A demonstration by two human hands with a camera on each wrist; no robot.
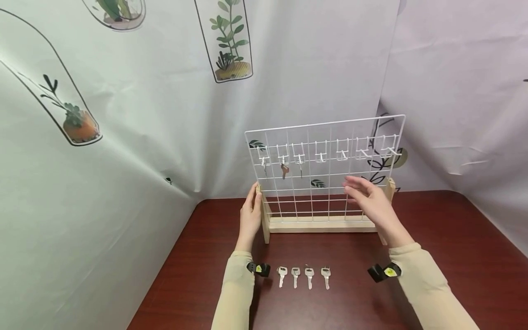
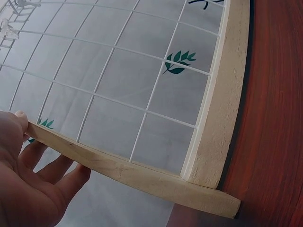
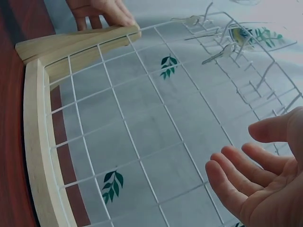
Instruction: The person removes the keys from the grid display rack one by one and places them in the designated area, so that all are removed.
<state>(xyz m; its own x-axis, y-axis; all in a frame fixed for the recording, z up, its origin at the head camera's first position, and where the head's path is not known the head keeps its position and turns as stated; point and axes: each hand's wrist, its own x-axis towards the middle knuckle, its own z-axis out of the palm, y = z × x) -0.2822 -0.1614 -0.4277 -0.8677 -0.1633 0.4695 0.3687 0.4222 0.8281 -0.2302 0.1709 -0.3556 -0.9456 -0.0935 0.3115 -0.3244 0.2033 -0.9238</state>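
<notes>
A white wire grid rack (image 1: 297, 189) stands on a pale wooden base (image 1: 321, 225). My left hand (image 1: 250, 215) grips the top of its left wooden post (image 2: 118, 168), thumb on one side and fingers on the other. The right hand (image 1: 373, 204) hovers in front of the grid's right part with bent, loosely spread fingers and holds nothing. White hooks (image 1: 342, 156) line the upper grid. Three keys hang from the leftmost ones, among them a brownish key (image 1: 285, 171). Several silver keys (image 1: 309, 277) lie in a row on the table before the rack.
The dark red table (image 1: 198, 275) has its left edge beside a pale cloth (image 1: 123, 192) printed with plants. That cloth also hangs close behind the rack. Black wrist cameras (image 1: 383, 272) sit on both sleeves, above the tabletop.
</notes>
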